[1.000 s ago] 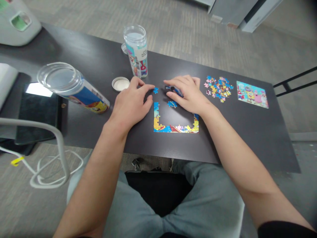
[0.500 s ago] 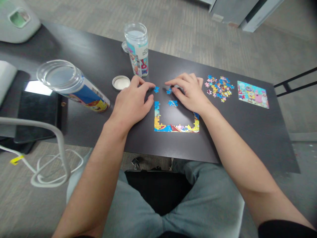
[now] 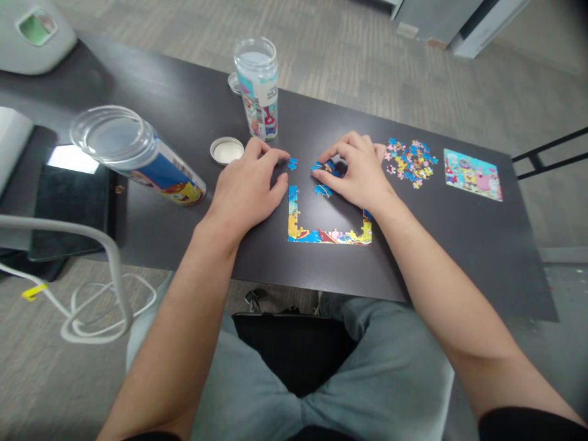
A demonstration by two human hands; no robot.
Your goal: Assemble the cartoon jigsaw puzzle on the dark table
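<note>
Blue and knobbed, a small jigsaw piece (image 3: 293,163) lies at the left index fingertip, on the dark, smooth rectangular surface (image 3: 436,245); whether the finger touches it, I cannot tell. Both forearms cross the near edge and slant inward, palms down. The left hand (image 3: 248,187) is arched, its thumb and index finger spread with a gap between them, the others curled beneath. Facing it, the right hand (image 3: 361,168) bends at the knuckles, thumb and index finger bracketing one of some blue multicoloured jigsaw pieces (image 3: 315,166); I cannot tell whether they pinch it. Just below that thumb, toward the near edge, lies a blue piece with a pale curved line (image 3: 323,190).

Nearer the near edge sits a U-shaped border of joined, brightly printed pieces (image 3: 316,237), open toward the far edge; the right wrist partly hides its right side. Beyond the right hand, a loose heap of multicoloured pieces (image 3: 411,162) lies toward the far edge, with a rectangular cartoon picture card (image 3: 473,176) nearer the far right corner. Close to the left hand are a round white-lined lid (image 3: 227,150) and, by the far edge, a clear cylindrical jar with a cartoon label (image 3: 261,104).
</note>
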